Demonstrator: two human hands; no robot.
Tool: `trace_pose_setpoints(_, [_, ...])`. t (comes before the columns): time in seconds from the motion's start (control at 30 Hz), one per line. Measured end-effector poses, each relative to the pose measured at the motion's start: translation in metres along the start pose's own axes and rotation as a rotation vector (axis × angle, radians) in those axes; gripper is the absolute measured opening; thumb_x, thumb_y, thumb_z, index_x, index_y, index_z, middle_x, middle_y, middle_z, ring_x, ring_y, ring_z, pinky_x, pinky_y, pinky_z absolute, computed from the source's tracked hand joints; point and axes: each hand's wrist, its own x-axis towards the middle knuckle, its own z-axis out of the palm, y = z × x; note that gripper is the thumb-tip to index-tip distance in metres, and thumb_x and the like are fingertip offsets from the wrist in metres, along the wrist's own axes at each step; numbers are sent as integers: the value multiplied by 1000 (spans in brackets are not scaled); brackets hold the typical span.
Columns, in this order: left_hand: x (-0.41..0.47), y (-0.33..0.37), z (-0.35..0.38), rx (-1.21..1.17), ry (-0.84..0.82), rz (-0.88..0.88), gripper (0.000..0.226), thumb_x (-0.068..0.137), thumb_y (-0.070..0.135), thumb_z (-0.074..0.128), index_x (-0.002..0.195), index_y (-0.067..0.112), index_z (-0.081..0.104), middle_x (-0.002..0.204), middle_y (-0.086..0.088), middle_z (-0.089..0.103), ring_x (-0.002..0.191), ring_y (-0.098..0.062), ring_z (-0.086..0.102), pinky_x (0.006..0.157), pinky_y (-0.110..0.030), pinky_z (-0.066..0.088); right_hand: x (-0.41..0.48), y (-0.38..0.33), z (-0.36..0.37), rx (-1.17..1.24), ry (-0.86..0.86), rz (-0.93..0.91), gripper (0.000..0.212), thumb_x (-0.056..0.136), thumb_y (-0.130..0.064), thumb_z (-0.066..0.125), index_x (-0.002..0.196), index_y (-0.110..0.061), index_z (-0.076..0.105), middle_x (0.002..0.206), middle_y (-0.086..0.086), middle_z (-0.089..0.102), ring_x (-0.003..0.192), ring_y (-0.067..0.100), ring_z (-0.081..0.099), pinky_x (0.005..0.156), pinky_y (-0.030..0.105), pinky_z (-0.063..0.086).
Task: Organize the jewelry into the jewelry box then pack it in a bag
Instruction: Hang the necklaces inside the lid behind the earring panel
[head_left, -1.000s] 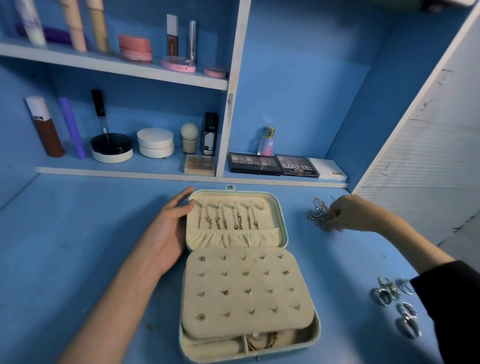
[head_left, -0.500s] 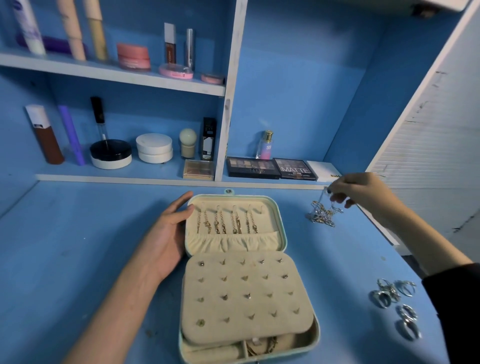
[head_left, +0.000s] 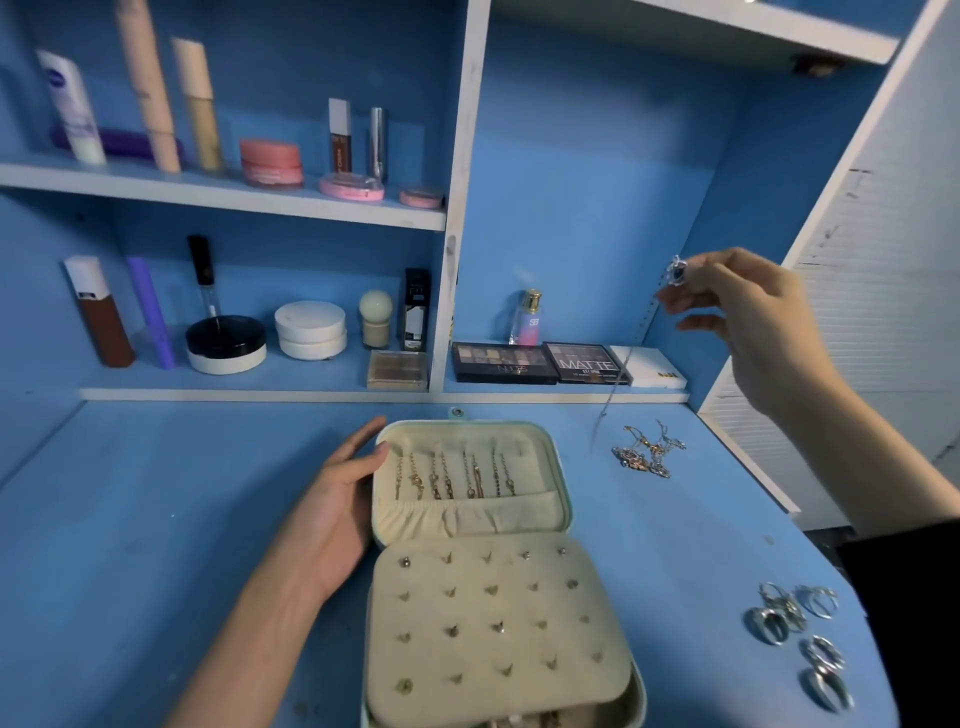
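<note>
The blue table (head_left: 156, 519) has silver rings (head_left: 795, 623) lying close by on the right. The open jewelry box (head_left: 535, 457) sits in the middle, and its front edge is cut off. The left hand (head_left: 337, 504) rests flat against the lid, fingers straight. Farther back lies a pile of chains (head_left: 647, 452). The right hand (head_left: 748, 312), higher than before, pinches a necklace (head_left: 675, 271) at its blue stone. The thin chain hanging down is hard to see.

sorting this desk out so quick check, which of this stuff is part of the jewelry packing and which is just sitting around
For the job: jewelry box, left hand resting against it; necklace pinched in right hand; chain pile; rings.
Just lying about: eyeshadow palettes, perfume bottle, white jars, lotion tube.
</note>
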Motion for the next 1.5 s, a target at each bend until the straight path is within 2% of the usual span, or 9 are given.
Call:
trace_pose_setpoints(0.13, [0,0,0,-10,-2,-2,44,92,4,47,133,16,51,100,-8,69,91,-22,63,70,-35,46,0,-12,6,78,-8,-33,18,91,-6,48,78,-15,57,77,7,67,67,18,62,61,23,49])
trace_pose_setpoints(0.23, [0,0,0,-12,-12,-2,43,92,5,46,134,16,51,105,-9,68,94,-24,62,73,-36,46,-2,-17,12,107,-43,-17,17,91,-4,48,79,-13,56,69,3,69,65,19,63,60,22,50])
trace_pose_setpoints(0.33, [0,0,-1,-12,-8,-3,42,92,5,47,132,17,52,102,-9,69,94,-25,62,72,-37,46,-5,-19,16,126,-81,10,17,91,-4,49,78,-13,57,66,2,70,66,20,64,61,23,51])
trace_pose_setpoints(0.6, [0,0,-1,-13,-4,-8,42,92,4,46,132,17,52,98,-9,69,92,-24,62,69,-37,46,-11,-21,20,71,-131,33,16,93,-9,50,79,-13,56,64,5,68,64,21,64,59,25,49])
trace_pose_setpoints(0.8, [0,0,0,-22,-3,3,42,92,4,46,132,16,52,96,-8,70,90,-23,62,69,-36,45,-10,-21,23,83,-159,40,19,94,-8,49,77,-13,57,78,9,66,73,23,65,67,28,52])
trace_pose_setpoints(0.97, [0,0,1,-27,-1,4,42,92,4,47,131,17,53,99,-9,69,91,-24,62,70,-36,46,-10,-20,26,95,-187,49,17,94,-6,46,80,-10,55,75,9,69,78,27,66,72,31,52])
trace_pose_setpoints(1.1, [0,0,1,-30,0,7,42,91,3,47,131,16,53,102,-10,68,92,-24,61,72,-37,46,-11,-19,27,71,-199,42,16,95,-7,46,81,-11,54,70,10,67,73,26,65,74,36,52])
trace_pose_setpoints(1.3, [0,0,0,-25,-2,4,42,91,5,48,131,17,53,103,-10,68,94,-25,61,71,-37,46,-11,-20,29,135,-233,59,14,95,-6,45,84,-10,52,64,9,66,65,26,65,70,34,54])
trace_pose_setpoints(1.5, [0,0,0,-28,-13,3,43,91,5,48,131,18,53,101,-8,68,92,-23,62,70,-36,46,-10,-26,33,249,-269,108,17,95,-7,41,82,-14,49,68,13,69,69,32,67,68,34,53])
